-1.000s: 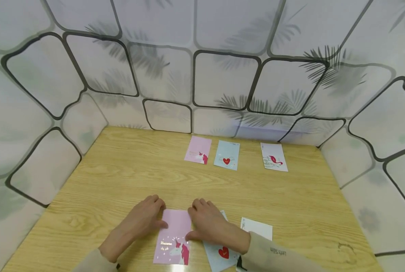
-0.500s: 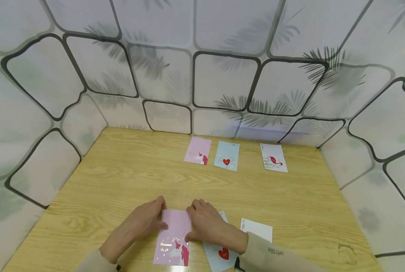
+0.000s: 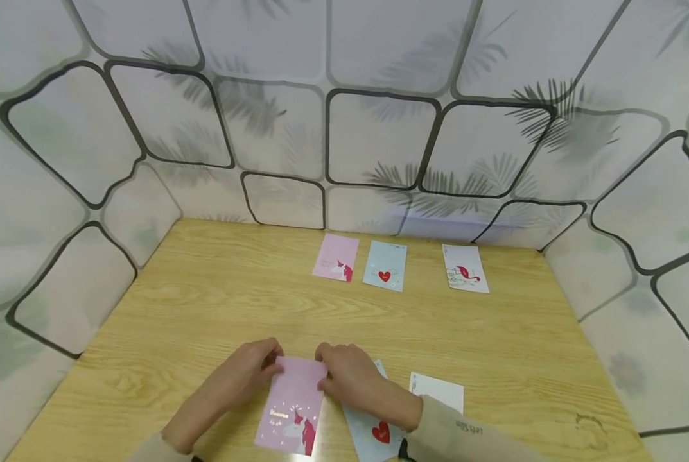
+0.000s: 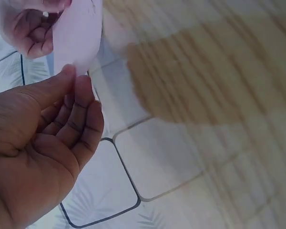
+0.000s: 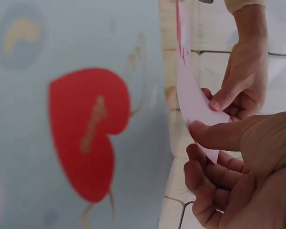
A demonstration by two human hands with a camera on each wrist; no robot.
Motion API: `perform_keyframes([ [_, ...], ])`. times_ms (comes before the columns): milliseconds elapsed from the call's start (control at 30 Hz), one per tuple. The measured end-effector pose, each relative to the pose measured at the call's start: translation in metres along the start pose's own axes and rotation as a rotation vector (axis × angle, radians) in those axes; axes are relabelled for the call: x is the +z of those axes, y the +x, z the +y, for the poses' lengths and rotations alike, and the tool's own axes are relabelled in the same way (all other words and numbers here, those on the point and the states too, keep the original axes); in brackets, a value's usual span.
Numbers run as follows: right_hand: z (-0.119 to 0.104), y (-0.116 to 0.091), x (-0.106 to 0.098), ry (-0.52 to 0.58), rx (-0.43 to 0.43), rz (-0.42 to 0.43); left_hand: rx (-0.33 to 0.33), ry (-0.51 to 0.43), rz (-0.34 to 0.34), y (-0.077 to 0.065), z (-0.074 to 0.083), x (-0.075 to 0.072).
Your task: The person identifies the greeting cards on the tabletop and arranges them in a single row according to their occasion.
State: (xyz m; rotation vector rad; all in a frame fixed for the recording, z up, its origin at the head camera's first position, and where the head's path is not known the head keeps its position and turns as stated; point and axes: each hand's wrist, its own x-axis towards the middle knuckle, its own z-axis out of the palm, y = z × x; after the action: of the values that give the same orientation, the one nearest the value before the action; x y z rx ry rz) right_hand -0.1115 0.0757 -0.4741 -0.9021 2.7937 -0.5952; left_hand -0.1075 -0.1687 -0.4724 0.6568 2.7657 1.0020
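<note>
A pink unicorn card [image 3: 292,404] lies between both hands at the near side of the table. My left hand [image 3: 252,369] pinches its far left corner between thumb and fingers, as the left wrist view also shows. At the far right corner my right hand [image 3: 352,378] pinches the same card; in the right wrist view the card [image 5: 195,90] bends slightly between the two hands. Under the right wrist lies a light blue card with a red heart [image 3: 373,433], partly hidden by the hand. A white card [image 3: 438,390] beside it is partly covered by the right forearm.
Along the back of the wooden table [image 3: 234,282] lie a pink unicorn card [image 3: 335,256], a blue heart card [image 3: 385,265] and a white flamingo card [image 3: 465,268]. A patterned cloth wall [image 3: 379,135] encloses the back and sides.
Both hands have gone from resting at the pink card's sides to pinching its far corners. The card has tilted a little, its near end shifting left. The other cards stay put.
</note>
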Motion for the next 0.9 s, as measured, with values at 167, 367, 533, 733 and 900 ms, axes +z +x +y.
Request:
perform_keyframes([
  [167, 0.006, 0.004, -0.01, 0.282, 0.0, 0.085, 0.005, -0.075, 0.056, 0.0, 0.005, -0.013],
  [367, 0.01, 0.016, -0.024, 0.485, -0.006, 0.15, 0.01, -0.116, 0.182, 0.007, 0.009, -0.029],
  [533, 0.01, 0.027, -0.031, 0.528, -0.026, 0.218, 0.023, -0.117, 0.28, 0.013, 0.012, -0.04],
  [733, 0.008, 0.041, -0.039, 0.589, -0.018, 0.286, 0.027, -0.097, 0.344, 0.02, 0.015, -0.056],
  [900, 0.006, 0.055, -0.045, 0.647, 0.005, 0.369, 0.025, -0.081, 0.393, 0.028, 0.018, -0.071],
])
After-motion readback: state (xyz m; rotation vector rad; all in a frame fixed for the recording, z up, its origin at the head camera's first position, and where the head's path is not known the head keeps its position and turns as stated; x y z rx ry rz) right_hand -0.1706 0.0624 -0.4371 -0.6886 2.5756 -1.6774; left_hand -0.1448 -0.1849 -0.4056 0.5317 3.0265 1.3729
